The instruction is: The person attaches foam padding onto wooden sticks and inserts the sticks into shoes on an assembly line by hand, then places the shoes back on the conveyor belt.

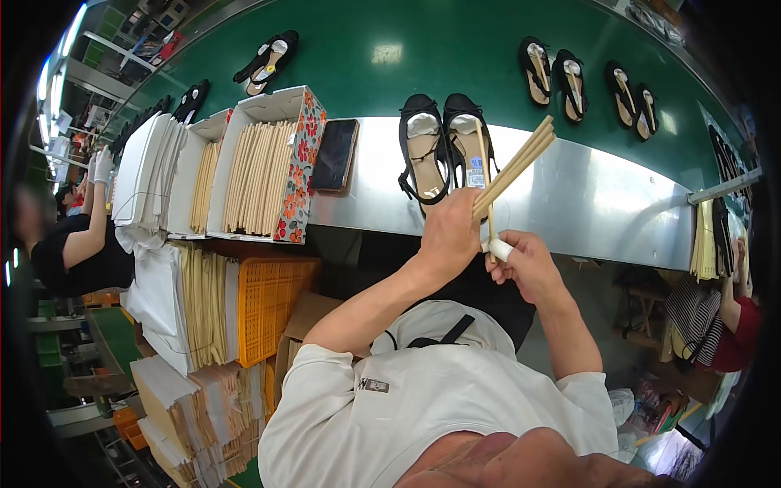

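My left hand point(451, 232) is closed around several thin wooden sticks point(517, 163), which slant up to the right. My right hand point(529, 267), its thumb wrapped in something white, pinches the lower end of a single wooden stick point(481, 150). That stick reaches up over the right shoe of a pair, passing behind the bundle. The left black shoe point(423, 150) and right black shoe point(464, 134) lie side by side just beyond my hands, toes away from me, with white stuffing in the toes. A blue-printed label shows in the right shoe.
A phone point(335, 154) lies on the metal ledge point(586, 183), beside a flowered box of sticks point(260, 175). More black shoes point(572, 85) stand on the green surface point(455, 49). Below left are an orange crate point(272, 305) and paper stacks point(199, 407). Other people work at both sides.
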The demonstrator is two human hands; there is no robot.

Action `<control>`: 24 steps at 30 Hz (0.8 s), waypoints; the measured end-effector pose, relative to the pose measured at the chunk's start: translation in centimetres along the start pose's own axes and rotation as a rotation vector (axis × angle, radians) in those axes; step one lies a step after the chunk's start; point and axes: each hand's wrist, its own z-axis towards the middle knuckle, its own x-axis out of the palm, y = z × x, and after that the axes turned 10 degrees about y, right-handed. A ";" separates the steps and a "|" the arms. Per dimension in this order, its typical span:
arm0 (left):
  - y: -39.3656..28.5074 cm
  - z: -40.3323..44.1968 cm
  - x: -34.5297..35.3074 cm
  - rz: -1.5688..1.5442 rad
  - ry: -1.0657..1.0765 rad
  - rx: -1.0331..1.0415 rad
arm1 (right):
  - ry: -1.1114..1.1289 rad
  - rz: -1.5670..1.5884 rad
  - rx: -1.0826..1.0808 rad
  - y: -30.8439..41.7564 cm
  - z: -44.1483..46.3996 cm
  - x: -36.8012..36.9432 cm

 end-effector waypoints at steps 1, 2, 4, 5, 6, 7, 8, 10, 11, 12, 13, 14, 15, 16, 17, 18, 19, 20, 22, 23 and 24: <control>-0.1 -0.3 -0.1 0.004 0.000 0.008 | -0.003 0.003 0.002 0.0 -0.1 0.1; 0.0 -0.6 -0.2 0.002 0.005 0.007 | -0.004 0.021 0.007 0.1 -0.3 0.2; 0.1 -0.9 -0.4 0.036 0.002 0.026 | -0.007 0.040 0.014 0.0 -0.4 0.3; 0.0 -0.9 -0.4 0.035 0.004 0.024 | -0.005 0.054 -0.001 0.0 -0.3 0.4; -0.2 -0.8 -0.5 0.027 0.013 -0.007 | -0.002 0.067 -0.017 0.1 -0.2 0.4; -0.3 -0.7 -0.5 0.020 0.019 -0.036 | -0.002 0.066 -0.018 0.1 -0.1 0.5; -0.3 -0.7 -0.5 0.020 0.016 -0.035 | -0.001 0.076 -0.028 0.1 0.1 0.5; -0.3 -0.7 0.0 0.043 -0.018 0.007 | 0.001 0.083 -0.035 0.2 0.2 0.4; -0.2 -0.6 0.2 0.041 -0.020 0.005 | 0.010 0.088 -0.046 0.3 0.2 0.3; -0.2 -0.6 0.5 0.024 -0.017 0.002 | 0.018 0.093 -0.056 0.3 0.1 0.2; -0.2 -0.5 0.7 0.008 -0.015 -0.002 | 0.018 0.090 -0.052 0.4 0.2 0.1; -0.2 -0.5 0.8 0.006 -0.017 -0.004 | 0.014 0.099 -0.049 0.4 0.2 0.0; -0.3 -0.4 0.8 0.009 -0.015 -0.010 | 0.009 0.109 -0.047 0.4 0.3 -0.2; -0.3 -0.3 0.9 0.012 -0.014 -0.014 | 0.008 0.108 -0.046 0.4 0.4 -0.4; -0.3 -0.3 0.9 0.011 -0.013 -0.013 | 0.023 0.112 -0.054 0.4 0.6 -0.6; -0.2 -0.2 1.0 -0.001 -0.011 -0.016 | 0.038 0.117 -0.063 0.5 0.7 -0.8; -0.2 -0.1 1.0 -0.012 -0.009 -0.018 | 0.037 0.117 -0.064 0.5 0.8 -0.8; -0.3 -0.1 0.9 -0.012 -0.008 -0.017 | 0.035 0.106 -0.060 0.6 0.9 -0.8; -0.5 0.0 0.6 -0.069 0.040 -0.070 | 0.035 0.095 -0.053 0.6 1.1 -1.0; -0.4 0.0 0.5 -0.069 0.039 -0.072 | 0.036 0.091 -0.057 0.4 1.3 -1.2; -0.2 0.1 0.4 -0.113 0.059 -0.069 | 0.035 0.087 -0.060 0.3 1.4 -1.3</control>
